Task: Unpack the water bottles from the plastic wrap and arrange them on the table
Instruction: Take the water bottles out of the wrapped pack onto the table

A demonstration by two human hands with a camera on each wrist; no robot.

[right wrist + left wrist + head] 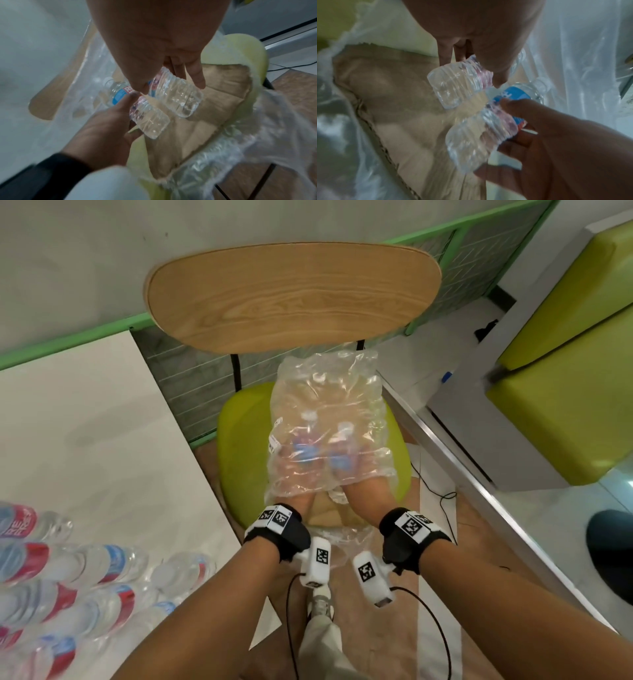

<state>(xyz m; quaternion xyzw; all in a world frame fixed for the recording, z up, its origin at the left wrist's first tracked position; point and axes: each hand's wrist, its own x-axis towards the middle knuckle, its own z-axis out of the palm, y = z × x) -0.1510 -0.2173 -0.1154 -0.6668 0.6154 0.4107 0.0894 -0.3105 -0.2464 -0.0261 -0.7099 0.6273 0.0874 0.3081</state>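
Note:
A crumpled clear plastic wrap (329, 392) lies on a green chair seat (239, 440), over a flat cardboard tray (388, 94). Both my hands reach inside the wrap. My left hand (471, 67) grips one clear water bottle (453, 86) with a red and blue label. Beside it, my right hand (171, 86) grips a second water bottle (181, 97). The two bottles are tilted, bases towards me, almost touching. In the head view my left hand (301, 460) and right hand (346, 467) show only dimly through the film. Several unpacked bottles (68, 577) stand on the white table (102, 422) at lower left.
The chair's wooden backrest (291, 299) rises behind the wrap. A metal-edged counter (462, 457) runs along the right, with green cushions (565, 405) beyond it. Black cables (442, 498) trail on the floor beside the chair.

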